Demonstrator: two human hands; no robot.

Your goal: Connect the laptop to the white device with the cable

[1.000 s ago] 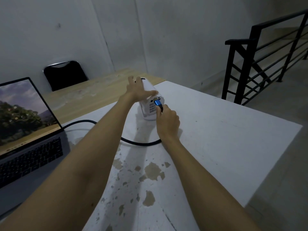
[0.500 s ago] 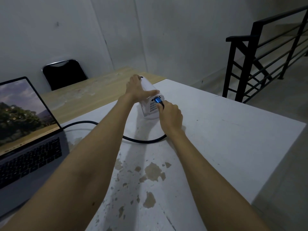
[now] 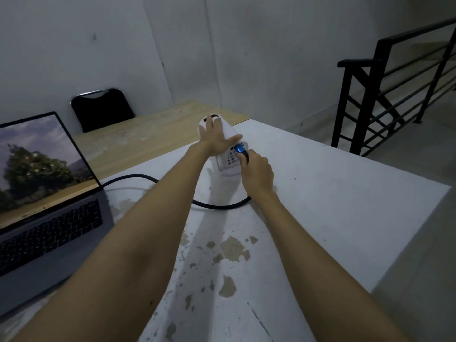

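On my far left the open laptop (image 3: 47,193) sits on the white surface (image 3: 333,193), its screen lit. A black cable (image 3: 138,177) runs from its side across to the white device (image 3: 228,154) at centre. My left hand (image 3: 217,139) lies flat on top of it, fingers spread open. My right hand (image 3: 257,172) pinches the blue plug (image 3: 240,149) against the device's rear panel.

Open table on the right, crowded on the left

Bare white table (image 3: 345,193) right of the white device (image 3: 229,164); laptop (image 3: 49,218) and black cable (image 3: 217,206) block the left.
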